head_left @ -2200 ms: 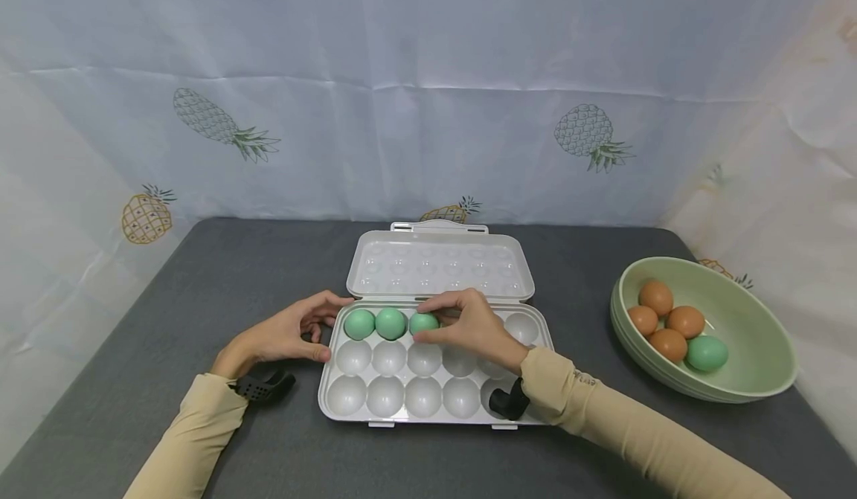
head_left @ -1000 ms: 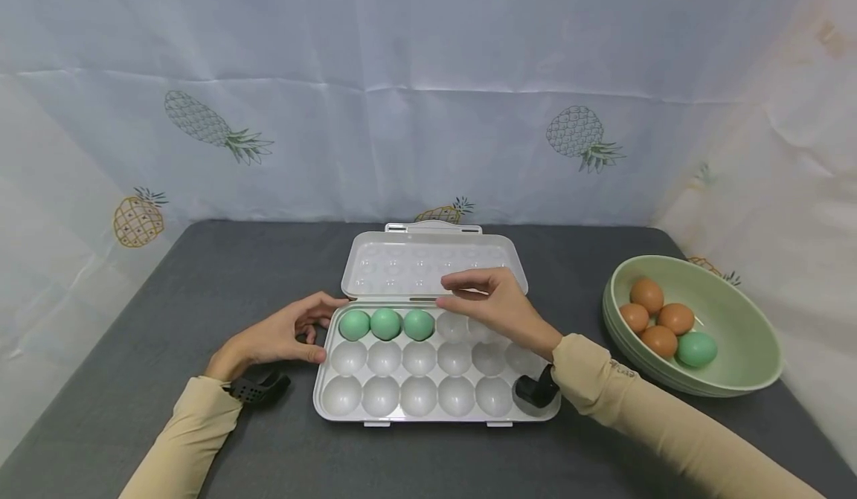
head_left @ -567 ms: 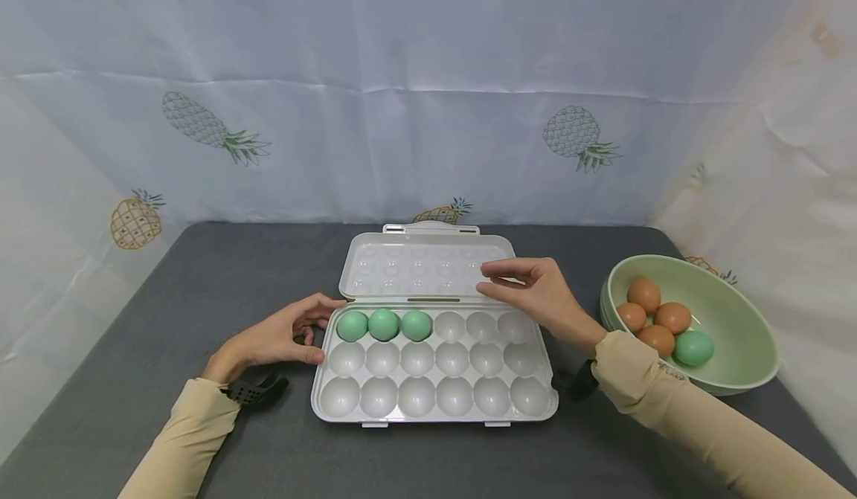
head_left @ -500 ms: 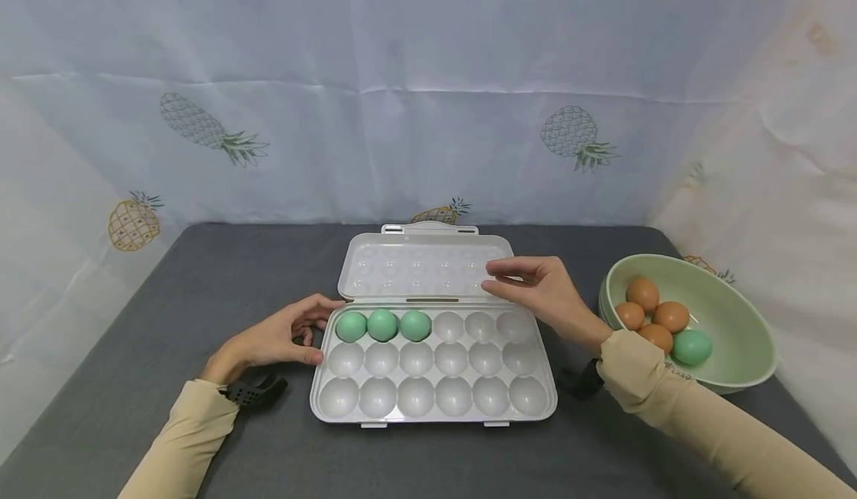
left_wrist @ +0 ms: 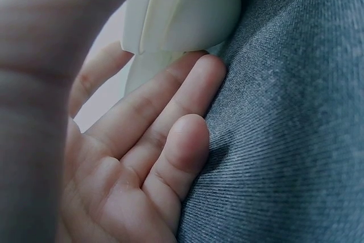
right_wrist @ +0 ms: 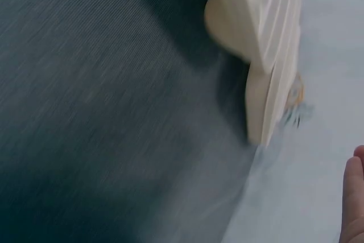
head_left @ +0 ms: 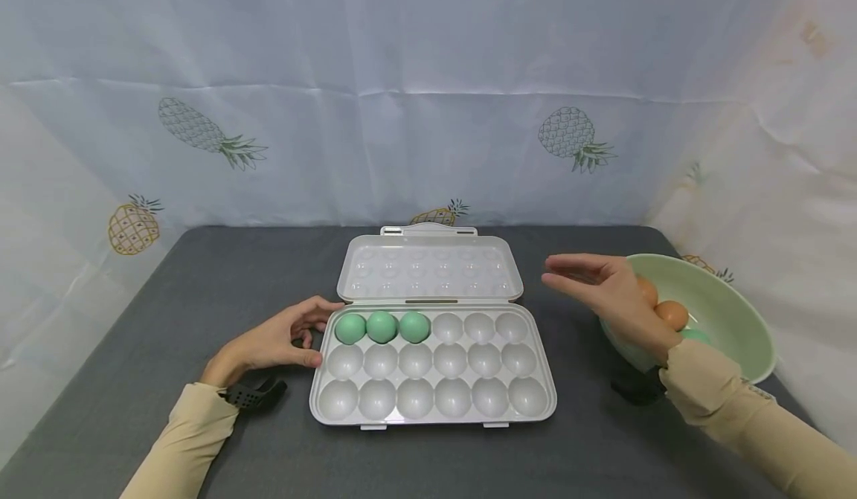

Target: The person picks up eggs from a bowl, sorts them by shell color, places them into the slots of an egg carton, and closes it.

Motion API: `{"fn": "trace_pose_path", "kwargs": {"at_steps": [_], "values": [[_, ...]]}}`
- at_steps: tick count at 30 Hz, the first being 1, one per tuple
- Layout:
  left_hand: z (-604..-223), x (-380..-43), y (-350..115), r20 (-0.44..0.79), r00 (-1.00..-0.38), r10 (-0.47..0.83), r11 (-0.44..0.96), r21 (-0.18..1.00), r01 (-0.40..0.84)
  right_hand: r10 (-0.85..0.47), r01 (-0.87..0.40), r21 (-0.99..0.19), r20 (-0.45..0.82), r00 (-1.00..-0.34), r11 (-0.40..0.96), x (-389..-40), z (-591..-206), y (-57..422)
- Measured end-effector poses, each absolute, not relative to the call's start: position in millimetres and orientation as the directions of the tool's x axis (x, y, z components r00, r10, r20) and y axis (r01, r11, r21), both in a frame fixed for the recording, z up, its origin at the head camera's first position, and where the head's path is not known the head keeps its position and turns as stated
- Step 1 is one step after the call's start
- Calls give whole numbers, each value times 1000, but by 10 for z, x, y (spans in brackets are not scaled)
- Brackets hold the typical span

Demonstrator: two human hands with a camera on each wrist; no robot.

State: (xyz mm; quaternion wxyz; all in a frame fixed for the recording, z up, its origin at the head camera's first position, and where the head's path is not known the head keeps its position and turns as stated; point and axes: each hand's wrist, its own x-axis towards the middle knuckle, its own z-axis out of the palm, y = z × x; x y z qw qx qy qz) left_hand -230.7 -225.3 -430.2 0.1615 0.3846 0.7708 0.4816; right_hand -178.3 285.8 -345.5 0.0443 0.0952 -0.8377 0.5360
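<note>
Pineapple-print cloth (head_left: 402, 45) behind grey table (head_left: 268, 447).

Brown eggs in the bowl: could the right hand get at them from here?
Probably yes: the right hand looks empty, its fingers apart, and no lid shows on the bowl. The fingers point away from the brown eggs, though, so it would likely need to turn.

The box (head_left: 415, 395) is white and its eggs (head_left: 382, 327) mint green, the bowl (head_left: 731, 335) pale green with orange-brown eggs (head_left: 672, 314) and a mint one (head_left: 697, 335), the desk (head_left: 268, 454) dark grey, the sleeves (head_left: 190, 428) beige, the wrist straps (head_left: 249, 395) black, and the bluish-white cloth (head_left: 402, 157) bears grey and yellow pineapples (head_left: 134, 229) with green leaves.
</note>
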Motion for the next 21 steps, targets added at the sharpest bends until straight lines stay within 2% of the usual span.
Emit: {"fn": "trace_pose_path", "kwargs": {"at_steps": [4, 11, 18, 21], "values": [[-4303, -2309, -2250, 124, -651, 749, 239, 865, 440, -81, -159, -920, 139, -987, 358, -1694, -3437, 3061], [-4296, -2308, -2249, 124, -649, 750, 240, 864, 443, -33, -142, -852, 146, -989, 504, -1598, -3435, 3317], [-4320, -2316, -2256, 133, -646, 752, 233, 863, 449, 5, -121, -840, 146, -989, 529, -1520, -3435, 3613], [-4328, -2319, -2260, 133, -643, 755, 230, 864, 448, -1, -126, -863, 144, -990, 489, -1470, -3467, 3768]]}}
